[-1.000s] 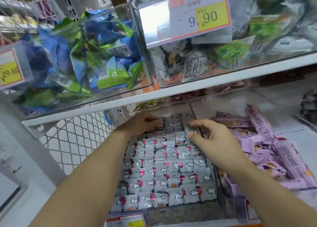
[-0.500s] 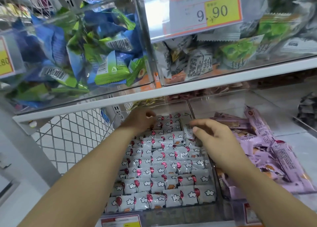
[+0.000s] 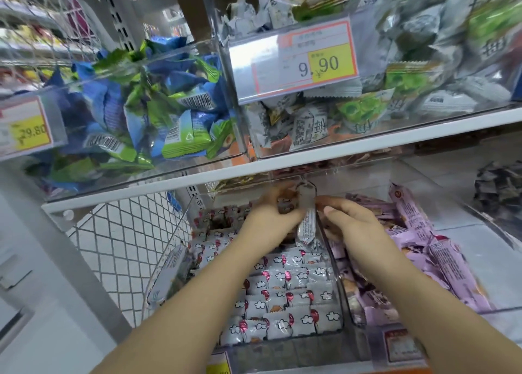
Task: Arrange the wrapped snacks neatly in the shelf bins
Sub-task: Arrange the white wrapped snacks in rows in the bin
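A clear lower-shelf bin holds several white wrapped snacks with cloud and pink balloon prints, laid in rows. Both my hands are at its far end. My left hand curls round a white wrapped snack that stands upright above the rows, its back label facing me. My right hand is just right of that snack with fingers bent toward it; motion blur hides whether it holds anything.
Purple wrapped bars fill the bin to the right. The upper shelf overhangs my hands, carrying bins of blue-green packets and grey-green packets with price tags. A white wire mesh panel stands at the left.
Both hands came together at the back of the bin. A white snack that lay flat near my right hand now stands upright, lifted above the rows in my left hand.
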Demonstrator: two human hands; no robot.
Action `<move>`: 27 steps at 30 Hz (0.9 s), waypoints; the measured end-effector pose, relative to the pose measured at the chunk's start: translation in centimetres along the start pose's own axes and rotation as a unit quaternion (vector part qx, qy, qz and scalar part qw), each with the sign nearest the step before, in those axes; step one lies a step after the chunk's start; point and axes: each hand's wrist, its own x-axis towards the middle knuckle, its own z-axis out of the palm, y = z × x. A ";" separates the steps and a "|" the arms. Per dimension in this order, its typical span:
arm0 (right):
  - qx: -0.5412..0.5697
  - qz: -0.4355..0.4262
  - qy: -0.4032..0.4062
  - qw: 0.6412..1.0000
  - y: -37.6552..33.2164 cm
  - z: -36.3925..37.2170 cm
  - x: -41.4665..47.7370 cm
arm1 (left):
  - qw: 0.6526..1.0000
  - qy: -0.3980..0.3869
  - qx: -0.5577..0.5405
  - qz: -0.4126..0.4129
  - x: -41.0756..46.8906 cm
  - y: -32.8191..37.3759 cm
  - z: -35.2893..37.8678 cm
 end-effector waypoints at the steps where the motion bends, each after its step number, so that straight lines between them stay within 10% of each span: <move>1: -0.002 0.002 -0.002 1.000 -0.1 0.0 0.0 | 1.000 -0.001 -0.011 0.005 -0.5 0.1 -0.2; 14: -0.076 -0.082 0.016 0.994 -2.1 0.9 -2.6 | 0.985 0.048 0.083 0.142 -6.6 1.8 -2.2; 27: -0.163 -0.172 -0.048 0.970 -3.0 3.0 -5.6 | 0.931 0.040 0.341 -0.123 -11.7 -3.8 -10.3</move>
